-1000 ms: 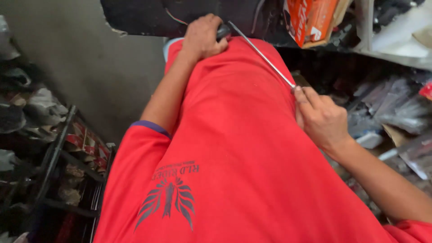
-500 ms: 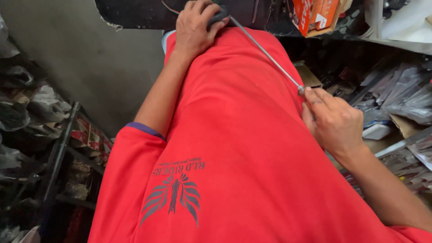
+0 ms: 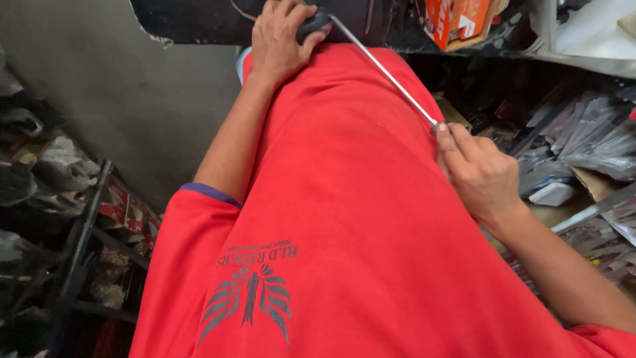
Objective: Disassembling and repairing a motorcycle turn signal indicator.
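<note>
Two bare hands (image 3: pixel 281 40) (image 3: pixel 478 174), one long thin metal rod (image 3: pixel 384 69) and one orange cardboard box (image 3: pixel 457 20) are counted.

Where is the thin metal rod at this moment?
In the head view, the thin metal rod runs slantwise across the upper middle, above the red shirt. The left hand grips its dark upper end; the right hand pinches its lower tip.

Both hands are closed in a grip, the left hand (image 3: pixel 281 36) raised far forward, the right hand (image 3: pixel 478 174) nearer.
</note>
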